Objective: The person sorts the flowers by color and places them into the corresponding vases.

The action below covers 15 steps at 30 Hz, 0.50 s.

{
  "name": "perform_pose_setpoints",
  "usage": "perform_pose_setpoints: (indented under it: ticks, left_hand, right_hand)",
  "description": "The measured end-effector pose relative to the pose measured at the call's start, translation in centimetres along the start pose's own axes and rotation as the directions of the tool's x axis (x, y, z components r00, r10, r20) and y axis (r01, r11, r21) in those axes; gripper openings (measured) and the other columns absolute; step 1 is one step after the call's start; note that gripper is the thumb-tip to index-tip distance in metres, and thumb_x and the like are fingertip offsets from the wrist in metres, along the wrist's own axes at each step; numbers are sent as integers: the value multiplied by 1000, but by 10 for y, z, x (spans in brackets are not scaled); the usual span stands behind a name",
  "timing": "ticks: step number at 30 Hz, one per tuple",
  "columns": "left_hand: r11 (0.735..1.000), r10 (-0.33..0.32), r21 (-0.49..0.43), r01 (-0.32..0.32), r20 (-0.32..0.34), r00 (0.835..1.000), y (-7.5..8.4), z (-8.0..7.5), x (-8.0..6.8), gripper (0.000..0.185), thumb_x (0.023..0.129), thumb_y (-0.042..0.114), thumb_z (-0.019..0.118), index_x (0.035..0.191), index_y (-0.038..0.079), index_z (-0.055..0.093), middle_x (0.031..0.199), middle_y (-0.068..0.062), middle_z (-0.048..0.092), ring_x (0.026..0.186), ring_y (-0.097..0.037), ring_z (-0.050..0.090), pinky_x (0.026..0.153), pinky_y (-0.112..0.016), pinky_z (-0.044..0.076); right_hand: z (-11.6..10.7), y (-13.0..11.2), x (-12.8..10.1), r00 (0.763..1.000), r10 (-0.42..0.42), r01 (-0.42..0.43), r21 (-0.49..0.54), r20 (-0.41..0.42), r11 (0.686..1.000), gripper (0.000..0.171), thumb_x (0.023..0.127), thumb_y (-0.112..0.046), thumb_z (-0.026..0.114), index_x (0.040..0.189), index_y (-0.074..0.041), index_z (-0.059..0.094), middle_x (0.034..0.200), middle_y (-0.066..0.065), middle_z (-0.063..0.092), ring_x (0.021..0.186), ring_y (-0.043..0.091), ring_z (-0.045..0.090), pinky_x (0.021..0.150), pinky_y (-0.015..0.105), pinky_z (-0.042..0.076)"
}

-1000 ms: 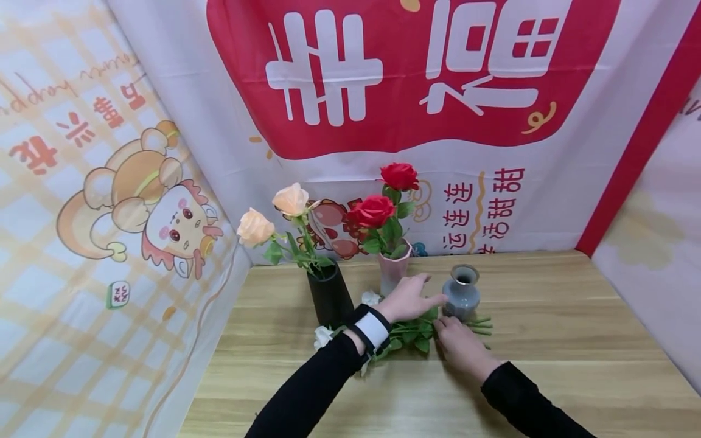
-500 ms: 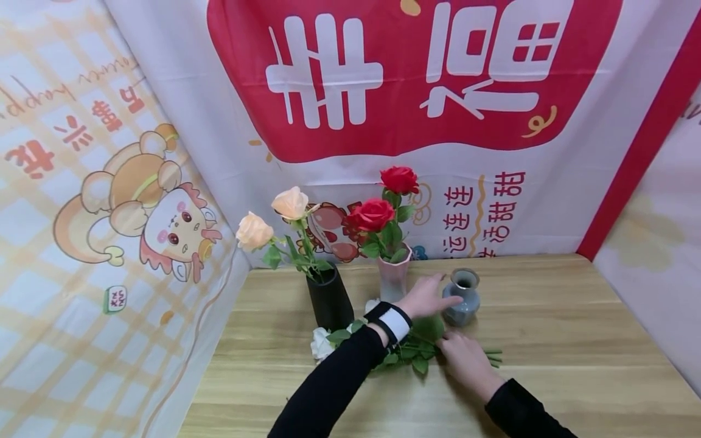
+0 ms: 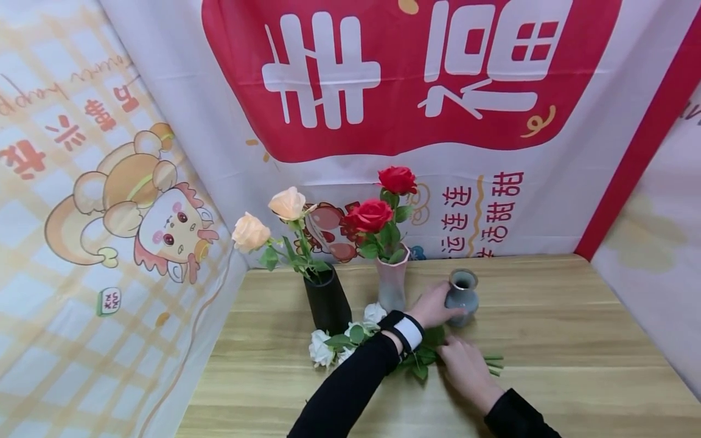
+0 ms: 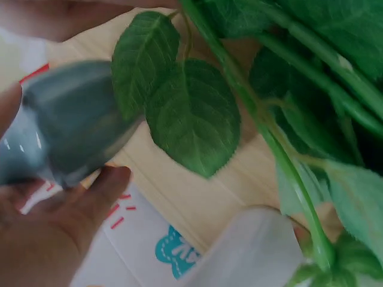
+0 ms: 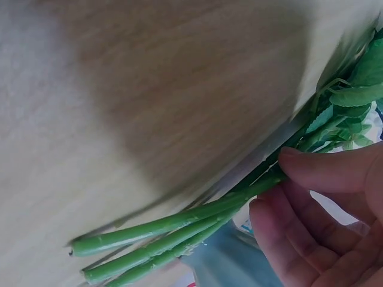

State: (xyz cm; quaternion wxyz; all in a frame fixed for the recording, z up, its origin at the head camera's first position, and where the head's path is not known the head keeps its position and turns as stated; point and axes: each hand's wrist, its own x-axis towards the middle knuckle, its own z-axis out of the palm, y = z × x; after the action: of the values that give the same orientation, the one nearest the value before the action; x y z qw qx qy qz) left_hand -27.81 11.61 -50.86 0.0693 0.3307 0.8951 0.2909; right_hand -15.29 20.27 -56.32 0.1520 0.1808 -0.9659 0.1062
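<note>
The left hand (image 3: 435, 306) wraps its fingers around the body of the grey vase (image 3: 462, 296); its grip is closed on the vase, which stands on the worktop (image 3: 547, 340) just right of the pink vase (image 3: 392, 283). The right hand (image 3: 465, 363) rests on the white rose bundle (image 3: 350, 337) lying on the worktop in front of the vases. Its fingertips (image 5: 311, 173) press the green stems (image 5: 179, 224); whether its grip encloses them cannot be told. The stem ends project to the right of the hand. The pink vase holds red roses (image 3: 378, 210). A black vase (image 3: 327, 299) to its left holds peach roses (image 3: 268, 219).
</note>
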Motion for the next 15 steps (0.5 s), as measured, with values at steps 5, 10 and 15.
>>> perform_pose_setpoints:
  ticks: [5, 10, 15]
  left_hand:
    - [1000, -18, 1, 18, -58, 998, -1, 6, 0, 54, 83, 47, 78, 122, 13, 61, 111, 5, 66, 94, -4, 61, 77, -15, 45]
    - [1000, -31, -4, 31, -76, 997, -3, 7, 1, 47, 80, 48, 79, 114, 17, 67, 105, 9, 68, 89, -1, 61, 74, -14, 45]
    - [1000, -24, 13, 25, -78, 997, -5, 4, -1, 43, 80, 47, 80, 109, 18, 69, 100, 10, 69, 86, 0, 60, 72, -13, 44]
  right_hand:
    - [-1, 0, -1, 1000, 13, -13, -5, 20, 1000, 22, 66, 12, 70, 69, -9, 66, 73, 5, 54, 60, 24, 56, 45, 40, 45]
    - [-1, -1, -3, 1000, 5, -5, -5, 12, 1000, 20, 64, 11, 70, 69, -9, 67, 73, 5, 53, 58, 25, 56, 43, 40, 43]
    - [1, -1, -5, 1000, -5, 5, 2, 5, 1000, 21, 63, 12, 71, 71, -8, 69, 75, 6, 54, 60, 26, 57, 44, 41, 44]
